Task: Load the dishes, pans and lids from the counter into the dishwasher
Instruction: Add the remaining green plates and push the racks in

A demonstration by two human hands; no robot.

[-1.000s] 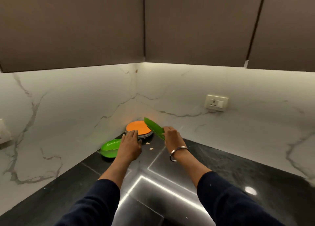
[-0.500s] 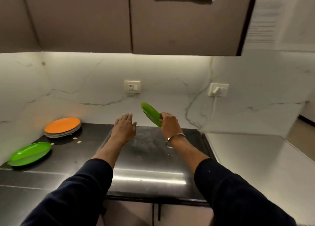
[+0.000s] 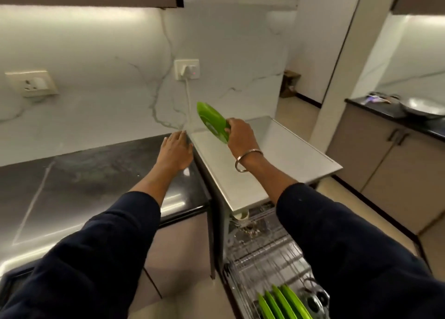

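Green plate gripped by right hand; left hand flat, fingers straight, no writing legible

1 head view, looking down, close over counter.

White marble wall ahead of me, two sockets, under-cabinet light strip, beige floor, grey cabinets to my right.
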